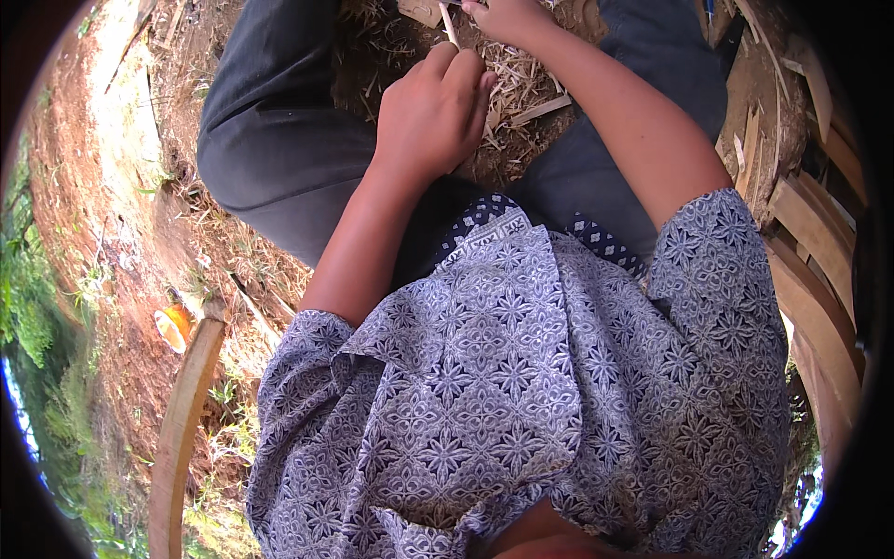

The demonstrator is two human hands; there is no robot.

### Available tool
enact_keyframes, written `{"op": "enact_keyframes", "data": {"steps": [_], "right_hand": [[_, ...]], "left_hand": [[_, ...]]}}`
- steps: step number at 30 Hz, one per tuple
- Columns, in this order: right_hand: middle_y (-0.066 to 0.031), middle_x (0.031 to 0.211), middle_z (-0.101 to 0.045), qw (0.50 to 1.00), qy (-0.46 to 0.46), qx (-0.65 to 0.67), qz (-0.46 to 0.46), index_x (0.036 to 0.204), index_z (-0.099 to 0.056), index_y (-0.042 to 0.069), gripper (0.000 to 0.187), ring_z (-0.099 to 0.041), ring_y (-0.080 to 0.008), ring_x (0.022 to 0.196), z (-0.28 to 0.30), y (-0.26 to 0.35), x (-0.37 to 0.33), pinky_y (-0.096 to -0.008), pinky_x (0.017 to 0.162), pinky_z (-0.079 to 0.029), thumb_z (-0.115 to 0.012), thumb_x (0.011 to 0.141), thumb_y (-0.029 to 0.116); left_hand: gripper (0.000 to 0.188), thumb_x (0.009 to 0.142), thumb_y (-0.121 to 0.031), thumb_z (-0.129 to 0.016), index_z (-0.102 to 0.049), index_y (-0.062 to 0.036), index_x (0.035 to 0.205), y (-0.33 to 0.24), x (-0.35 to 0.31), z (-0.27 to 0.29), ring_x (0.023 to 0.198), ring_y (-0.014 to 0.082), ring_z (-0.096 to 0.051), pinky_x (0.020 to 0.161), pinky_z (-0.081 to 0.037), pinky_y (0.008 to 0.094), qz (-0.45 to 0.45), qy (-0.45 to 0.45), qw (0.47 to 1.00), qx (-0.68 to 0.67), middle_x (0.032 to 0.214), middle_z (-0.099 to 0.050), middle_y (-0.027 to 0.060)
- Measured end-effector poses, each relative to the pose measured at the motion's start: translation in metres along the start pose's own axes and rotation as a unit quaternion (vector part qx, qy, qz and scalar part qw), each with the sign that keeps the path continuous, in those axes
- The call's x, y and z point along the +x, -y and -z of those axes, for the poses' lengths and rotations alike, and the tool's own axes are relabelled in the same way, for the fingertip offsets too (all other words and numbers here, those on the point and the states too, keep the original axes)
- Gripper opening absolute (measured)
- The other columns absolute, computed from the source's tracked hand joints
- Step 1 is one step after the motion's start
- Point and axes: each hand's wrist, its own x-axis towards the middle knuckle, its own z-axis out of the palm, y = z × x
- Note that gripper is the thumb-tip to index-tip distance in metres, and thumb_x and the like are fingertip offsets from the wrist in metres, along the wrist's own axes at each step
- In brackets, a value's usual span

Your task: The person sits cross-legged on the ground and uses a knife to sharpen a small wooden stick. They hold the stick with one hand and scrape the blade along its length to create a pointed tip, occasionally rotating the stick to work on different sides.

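My left hand [430,114] is closed in a fist between my knees, its back facing up. A thin, pale wooden stick [450,26] pokes out of it toward the top edge. Just to the right and farther off, my right hand [510,20] is bent inward near the stick's far end. Its fingers look closed, but the top edge cuts them off, and what they hold cannot be made out. A small piece of wood [421,11] lies beyond my left hand. Pale wood shavings [521,79] cover the ground beneath both hands.
My legs in dark trousers [270,158] frame the work spot. Curved wooden boards [812,219] are stacked at the right. On the left, a wooden post [186,419] stands near an orange round object [173,328] on the reddish dirt. A flat wood strip [540,110] lies among the shavings.
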Motion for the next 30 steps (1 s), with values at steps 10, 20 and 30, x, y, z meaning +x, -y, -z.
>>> {"op": "enact_keyframes", "data": {"steps": [10,20,30], "right_hand": [[-0.0202,0.089,-0.071,0.994,0.074,0.023,0.076,0.100,-0.066,0.007,0.018,-0.070,-0.0383,0.085,0.048,0.020,-0.049,-0.0481,0.074,-0.053,-0.063,0.095,0.023],[-0.0227,0.093,-0.071,0.999,0.018,-0.008,0.036,0.102,-0.067,0.008,0.020,-0.069,-0.0426,0.089,0.006,0.022,-0.023,-0.0518,0.077,-0.052,-0.060,0.097,0.026],[-0.0219,0.095,-0.072,0.997,0.055,0.044,0.035,0.103,-0.067,0.007,0.020,-0.070,-0.0394,0.091,0.011,-0.004,-0.014,-0.0473,0.079,-0.053,-0.062,0.095,0.024]], "left_hand": [[0.014,0.103,-0.019,-0.056,-0.056,-0.0063,0.097,0.011,0.006,0.000,0.077,0.0392,-0.061,0.065,-0.049,0.0488,-0.002,-0.005,1.000,-0.002,0.089,-0.057,0.0136],[0.014,0.103,-0.020,-0.056,-0.057,-0.0070,0.097,0.013,0.004,-0.002,0.077,0.0394,-0.061,0.064,-0.049,0.0485,-0.005,-0.006,1.000,0.005,0.088,-0.057,0.0134],[0.013,0.102,-0.019,-0.057,-0.058,-0.0074,0.096,0.007,0.002,0.000,0.076,0.0384,-0.060,0.064,-0.049,0.0481,-0.010,-0.017,1.000,-0.002,0.086,-0.056,0.0134]]}}
